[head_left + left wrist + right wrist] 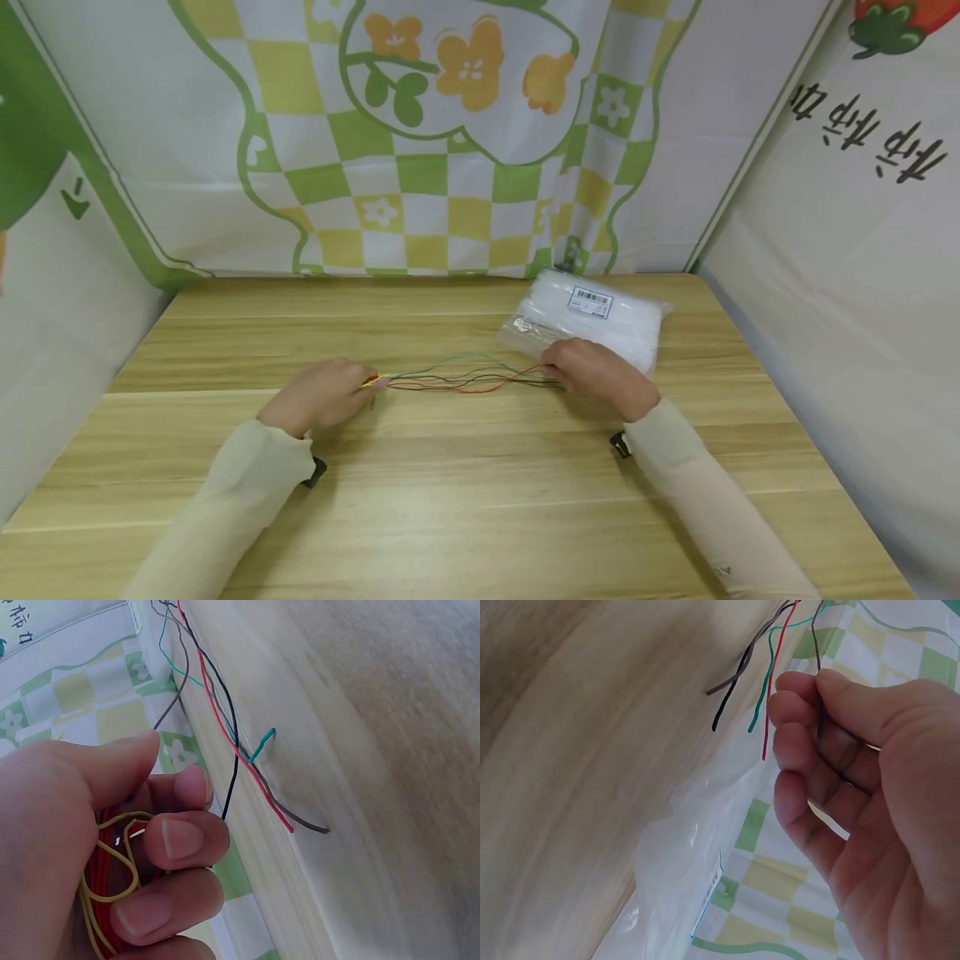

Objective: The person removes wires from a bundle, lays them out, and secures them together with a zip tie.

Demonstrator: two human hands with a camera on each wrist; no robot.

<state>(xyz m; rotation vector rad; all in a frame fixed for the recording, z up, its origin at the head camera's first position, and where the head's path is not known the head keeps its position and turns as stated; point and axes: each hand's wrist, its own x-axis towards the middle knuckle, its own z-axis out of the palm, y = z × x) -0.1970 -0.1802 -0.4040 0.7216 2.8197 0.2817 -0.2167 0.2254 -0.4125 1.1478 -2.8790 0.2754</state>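
My left hand [322, 396] curls around a small bundle of red and yellow wires [103, 862], showing between palm and fingers in the left wrist view. A brown wire [184, 675] runs out from beneath its thumb. To the right, my right hand [596, 375] pinches the brown wire [817, 641] between thumb and index finger near one end. Between the hands, several thin wires stretch in loose waves, among them a red wire [472, 392] and a green wire [427, 367]. In the right wrist view, free red, green, black and brown ends hang beside the fingertips.
A clear plastic bag [626, 337] of white material with a barcode label [591, 302] lies behind my right hand. The wooden table [465, 517] meets a checked, flowered cloth [420, 179] at the back, with white printed panels at both sides.
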